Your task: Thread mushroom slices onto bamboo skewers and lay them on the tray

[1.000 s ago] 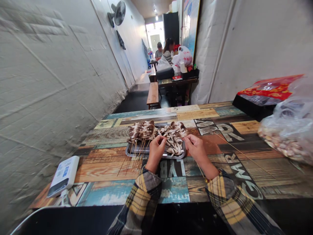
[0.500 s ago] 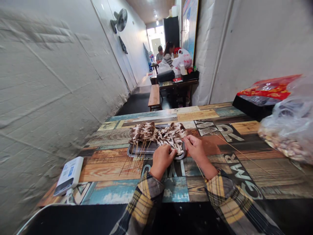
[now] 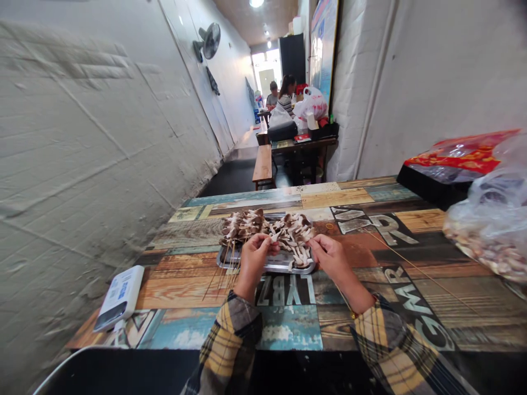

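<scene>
Grey-brown oyster mushroom pieces lie heaped on the right part of a metal tray. On its left part sit bunched mushrooms on skewers, their thin bare sticks sticking out over the near rim. My left hand is closed in a pinch on a pale mushroom piece above the middle of the tray. At the tray's right end my right hand is closed too, fingertips beside the mushrooms. A thin skewer shows under that palm, running back towards the wrist; its front end is hidden.
A single skewer lies on the wood-patterned table to the right. Farther right stand a clear bag of mushroom-like pieces and a black box with red packaging. A white device lies left. Two people sit beyond.
My left hand has moved left and up from the near right part of the tray, and now pinches a mushroom piece. My right hand stays by the tray's right end. The view has shifted slightly.
</scene>
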